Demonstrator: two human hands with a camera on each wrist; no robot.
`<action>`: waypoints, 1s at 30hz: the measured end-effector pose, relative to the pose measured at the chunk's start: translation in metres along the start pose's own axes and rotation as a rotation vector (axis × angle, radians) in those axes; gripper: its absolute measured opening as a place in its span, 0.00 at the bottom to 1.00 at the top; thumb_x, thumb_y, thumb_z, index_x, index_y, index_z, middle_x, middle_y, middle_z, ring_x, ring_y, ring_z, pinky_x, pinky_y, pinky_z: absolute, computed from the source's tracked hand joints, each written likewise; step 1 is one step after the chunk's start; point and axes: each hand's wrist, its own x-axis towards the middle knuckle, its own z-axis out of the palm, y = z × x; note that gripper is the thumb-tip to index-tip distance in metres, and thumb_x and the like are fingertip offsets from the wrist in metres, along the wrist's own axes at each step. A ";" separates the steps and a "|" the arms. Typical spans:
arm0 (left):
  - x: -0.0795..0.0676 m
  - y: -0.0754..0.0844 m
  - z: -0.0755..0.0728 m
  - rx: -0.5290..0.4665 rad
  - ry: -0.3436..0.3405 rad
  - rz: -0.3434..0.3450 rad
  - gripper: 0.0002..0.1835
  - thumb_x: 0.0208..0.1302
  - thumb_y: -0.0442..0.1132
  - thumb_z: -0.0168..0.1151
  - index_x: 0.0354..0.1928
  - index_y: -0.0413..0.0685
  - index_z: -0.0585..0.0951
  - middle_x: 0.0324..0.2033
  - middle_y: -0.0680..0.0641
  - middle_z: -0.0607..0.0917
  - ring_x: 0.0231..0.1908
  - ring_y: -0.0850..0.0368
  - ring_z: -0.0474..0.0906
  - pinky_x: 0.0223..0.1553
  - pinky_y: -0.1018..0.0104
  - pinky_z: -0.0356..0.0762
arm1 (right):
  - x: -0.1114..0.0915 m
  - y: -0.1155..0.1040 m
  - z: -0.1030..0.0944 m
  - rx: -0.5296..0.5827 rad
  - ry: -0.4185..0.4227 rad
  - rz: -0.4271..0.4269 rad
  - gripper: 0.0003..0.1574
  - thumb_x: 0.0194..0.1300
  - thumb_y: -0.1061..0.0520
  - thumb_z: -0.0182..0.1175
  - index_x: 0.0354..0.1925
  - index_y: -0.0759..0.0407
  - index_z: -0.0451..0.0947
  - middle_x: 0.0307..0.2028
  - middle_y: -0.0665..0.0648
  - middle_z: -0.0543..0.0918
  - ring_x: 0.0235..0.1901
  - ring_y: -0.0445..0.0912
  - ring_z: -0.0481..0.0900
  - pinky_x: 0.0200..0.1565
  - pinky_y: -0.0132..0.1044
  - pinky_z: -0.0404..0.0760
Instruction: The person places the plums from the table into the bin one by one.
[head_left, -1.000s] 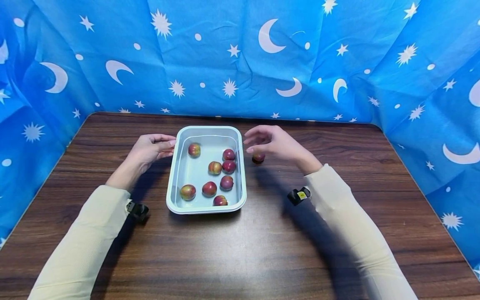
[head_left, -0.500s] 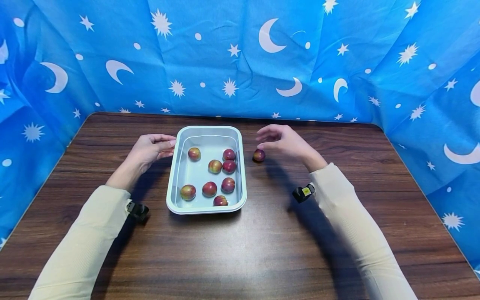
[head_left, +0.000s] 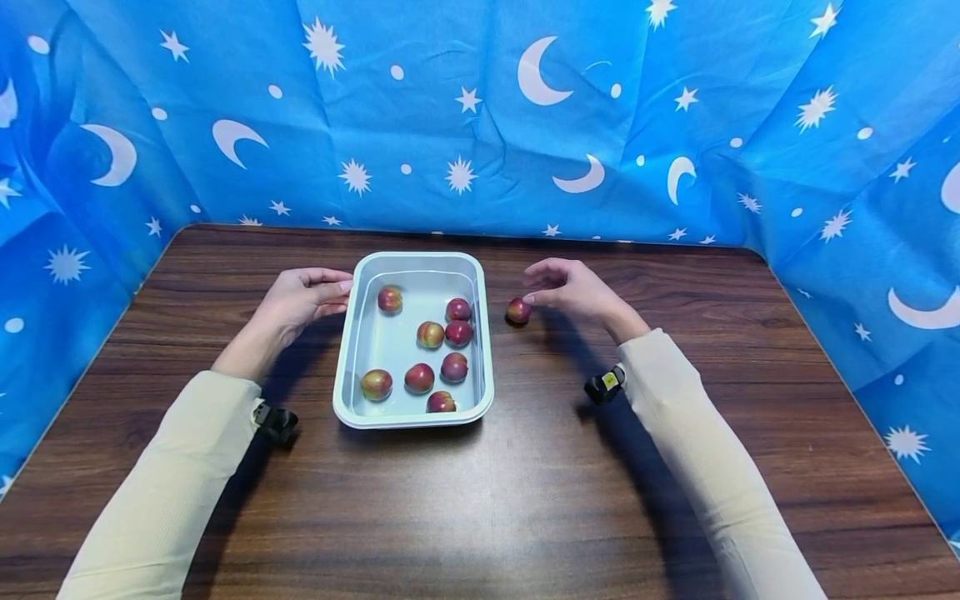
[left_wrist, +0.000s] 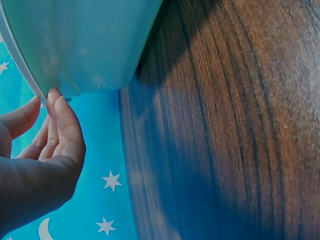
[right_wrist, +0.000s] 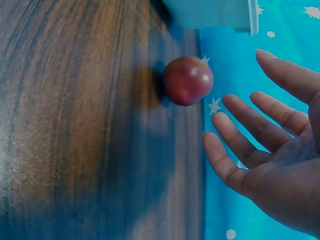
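A white plastic tray (head_left: 342, 367) holds several red and yellow plums, such as the one (head_left: 377, 384) near its front left corner. My left hand (head_left: 291, 302) is at the tray's left side; in the left wrist view its thumb and fingers (left_wrist: 68, 122) pinch the rim. Just right of the tray, a single plum (head_left: 517, 311) sits on the table. Beside that plum is my right hand (head_left: 576, 293), its fingers spread and relaxed. The right wrist view shows a gap between the plum (right_wrist: 188, 81) and the fingertips, with nothing in the hand.
The dark wood-grain table (head_left: 480, 508) extends around the tray. A blue cloth (head_left: 450, 108) with white moons and stars hangs behind the table's back edge and along both sides. Each wrist wears a small black camera, such as the one on the right (head_left: 604, 386).
My right hand has moved right from beside the tray's rim, uncovering the loose plum. Two plums in the tray rocked slightly. The left hand and tray stayed put.
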 end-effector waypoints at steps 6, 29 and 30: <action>0.000 0.000 0.001 0.025 0.023 0.002 0.19 0.63 0.33 0.57 0.52 0.27 0.70 0.29 0.53 0.82 0.28 0.63 0.80 0.41 0.66 0.80 | 0.004 0.011 0.002 0.057 -0.027 0.067 0.29 0.59 0.57 0.63 0.57 0.65 0.67 0.51 0.63 0.75 0.48 0.52 0.73 0.48 0.45 0.77; 0.001 -0.002 0.001 0.084 0.042 0.004 0.20 0.63 0.36 0.57 0.53 0.28 0.70 0.30 0.54 0.81 0.28 0.64 0.80 0.42 0.66 0.80 | 0.014 0.020 0.019 0.106 -0.004 0.144 0.27 0.59 0.61 0.62 0.55 0.66 0.68 0.48 0.63 0.77 0.46 0.51 0.74 0.43 0.39 0.76; 0.001 -0.002 0.001 0.084 0.041 0.004 0.20 0.63 0.36 0.57 0.53 0.28 0.70 0.30 0.54 0.81 0.28 0.64 0.80 0.41 0.66 0.80 | 0.014 0.019 0.019 0.103 -0.002 0.147 0.27 0.58 0.61 0.62 0.55 0.66 0.68 0.48 0.63 0.77 0.45 0.51 0.74 0.43 0.39 0.76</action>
